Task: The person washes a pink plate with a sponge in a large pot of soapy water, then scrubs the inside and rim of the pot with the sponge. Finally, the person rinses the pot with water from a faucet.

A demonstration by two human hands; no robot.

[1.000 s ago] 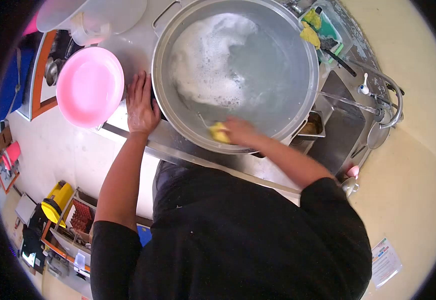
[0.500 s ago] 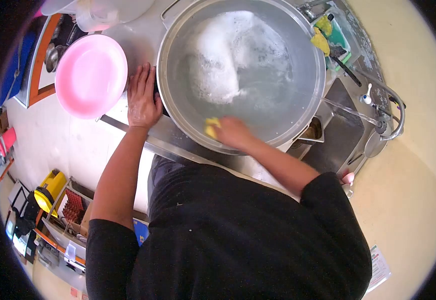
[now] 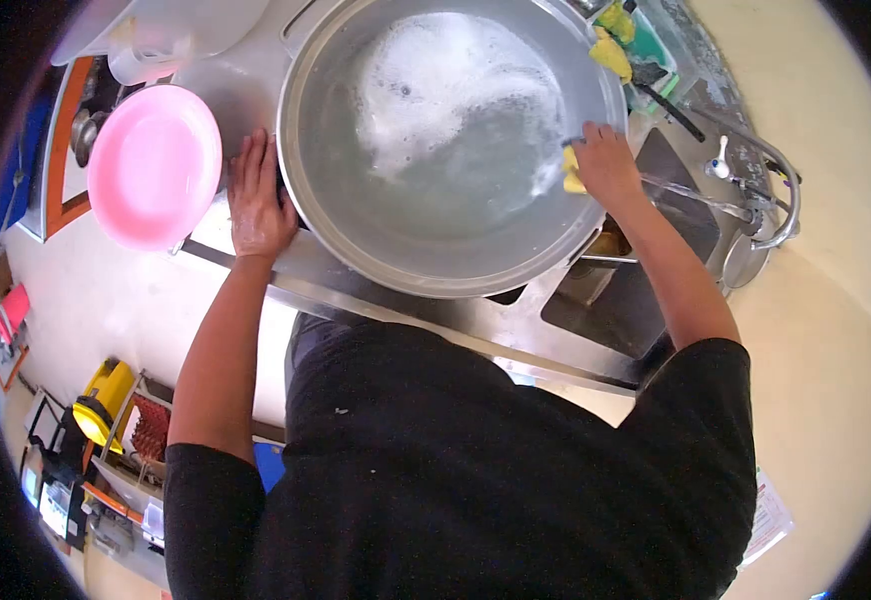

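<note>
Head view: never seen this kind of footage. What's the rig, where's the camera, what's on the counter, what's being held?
There is no machine here: a person works with two bare hands, and one wide-angle camera on their head looks down, hence the round, bent picture and the black shirt filling the bottom.

The big metal basin sits at a steel sink counter and holds soapy water with foam.

The right hand grips a yellow sponge against the basin's inner wall on the right. The left hand lies flat against the basin's outer left rim and holds nothing.

To the left is a pink bowl. At top right is a green tray with more sponges, and beside it the tap.
</note>
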